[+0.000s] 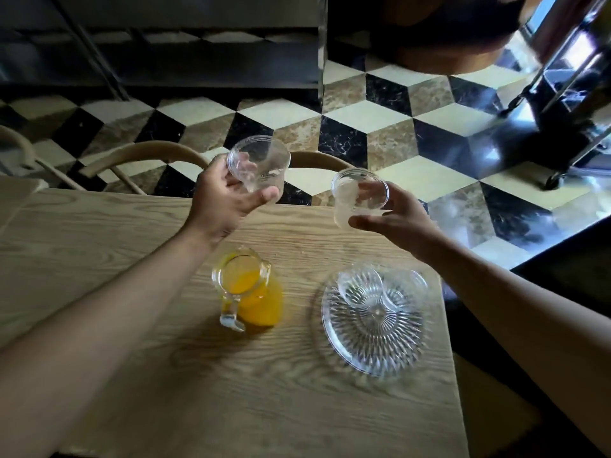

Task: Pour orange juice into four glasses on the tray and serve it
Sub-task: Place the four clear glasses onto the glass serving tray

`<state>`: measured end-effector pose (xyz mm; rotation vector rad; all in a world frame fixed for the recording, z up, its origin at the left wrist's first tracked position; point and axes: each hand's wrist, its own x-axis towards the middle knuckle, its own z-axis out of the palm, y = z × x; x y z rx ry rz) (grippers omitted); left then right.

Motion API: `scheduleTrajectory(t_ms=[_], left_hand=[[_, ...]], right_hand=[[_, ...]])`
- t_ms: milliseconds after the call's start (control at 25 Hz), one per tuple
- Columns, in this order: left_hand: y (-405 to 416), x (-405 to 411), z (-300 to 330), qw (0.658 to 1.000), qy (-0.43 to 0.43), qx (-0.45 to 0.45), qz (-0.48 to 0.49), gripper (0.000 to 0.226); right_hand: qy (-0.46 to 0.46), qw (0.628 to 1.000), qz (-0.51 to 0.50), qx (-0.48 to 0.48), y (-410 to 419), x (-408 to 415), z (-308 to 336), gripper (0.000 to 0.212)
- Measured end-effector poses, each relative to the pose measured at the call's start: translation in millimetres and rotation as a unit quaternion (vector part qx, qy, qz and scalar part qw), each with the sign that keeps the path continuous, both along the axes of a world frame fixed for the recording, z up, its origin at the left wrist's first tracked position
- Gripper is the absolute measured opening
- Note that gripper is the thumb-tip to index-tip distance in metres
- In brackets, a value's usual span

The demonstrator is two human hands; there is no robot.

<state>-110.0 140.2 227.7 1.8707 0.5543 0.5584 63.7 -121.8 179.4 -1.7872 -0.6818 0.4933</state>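
Head view: left hand (228, 200) gripping empty glass (258, 163), right hand (396, 219) curling round second glass (358, 198), both hovering over table (99, 259) far edge. Glasses looking light, slick, breakable (hold walls, not rims). Juice pitcher (248, 289) standing mid-table; tray (373, 325) near right edge carrying two glasses (360, 285). Chair back (145, 153) sitting beyond.
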Motion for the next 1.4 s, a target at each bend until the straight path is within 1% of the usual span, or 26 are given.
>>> scheduleTrajectory(t_ms=[160, 280, 480, 600, 680, 760, 840, 920, 1000, 1160, 1320, 1400], left_hand=[[-59.7, -6.2, 21.6, 1.0, 0.007, 0.005, -0.023, 0.058], [-106.1, -16.6, 11.5, 0.999, 0.022, 0.013, -0.043, 0.058], [-168.7, -39.3, -46.6, 0.998, 0.06, -0.007, -0.028, 0.066], [-193.8, -53.1, -89.2, 0.996, 0.08, -0.034, -0.009, 0.07], [-204.4, -61.1, -114.4, 0.994, 0.094, -0.047, -0.002, 0.065], [-211.9, -69.1, -134.4, 0.993, 0.102, -0.063, -0.005, 0.063], [-216.6, -73.1, -154.5, 0.99, 0.115, -0.077, -0.018, 0.071], [-220.6, -78.0, -171.6, 0.988, 0.134, -0.071, -0.03, 0.082], [-222.5, -79.1, -187.0, 0.987, 0.144, -0.055, -0.041, 0.087], [-220.4, -78.8, -207.8, 0.985, 0.162, -0.036, -0.038, 0.085], [-218.8, -79.4, -215.0, 0.984, 0.169, -0.05, -0.022, 0.083], [-218.8, -77.7, -216.1, 0.985, 0.164, -0.049, -0.012, 0.081]], right_hand=[[-0.011, 1.0, -0.014, 0.009, -54.1, -14.9, 21.5, 0.071], [-0.014, 0.999, -0.026, 0.02, -94.0, -28.6, 19.1, 0.071], [0.01, 0.999, -0.044, 0.001, -141.8, -58.2, -13.3, 0.076], [0.019, 0.998, -0.057, -0.025, -163.0, -79.9, -46.2, 0.085], [0.024, 0.997, -0.066, -0.039, -173.3, -93.2, -70.8, 0.09], [0.031, 0.995, -0.079, -0.045, -180.2, -107.2, -91.3, 0.082], [0.028, 0.994, -0.092, -0.059, -182.4, -116.3, -110.0, 0.073], [0.018, 0.992, -0.095, -0.084, -180.5, -125.3, -124.6, 0.071], [0.003, 0.989, -0.105, -0.101, -177.6, -133.0, -136.2, 0.073], [0.018, 0.987, -0.116, -0.108, -171.8, -141.5, -147.3, 0.074], [0.05, 0.985, -0.126, -0.107, -171.5, -138.5, -152.6, 0.073], [0.047, 0.985, -0.127, -0.111, -170.6, -136.3, -152.2, 0.073]])
